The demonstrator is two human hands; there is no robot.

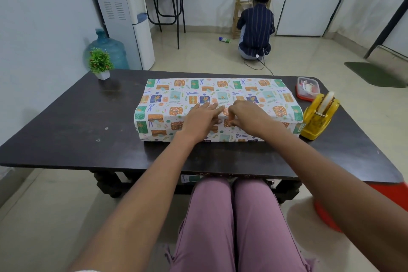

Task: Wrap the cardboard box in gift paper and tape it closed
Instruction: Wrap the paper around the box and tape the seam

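My left hand (199,120) lies flat pinning the seam on the patterned gift-papered box (220,97) mid dark bench (77,117), right hand (245,117) fingers curled pressing there—keep paper taut; yellow tape dispenser (319,115) waits at 3 o'clock.

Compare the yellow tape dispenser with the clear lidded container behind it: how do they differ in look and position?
The tape dispenser is solid yellow and holds a tape roll; the container is see-through with a red base and small items inside. The dispenser stands beside the wrapped box, the container farther back. Both sit on the dark table.
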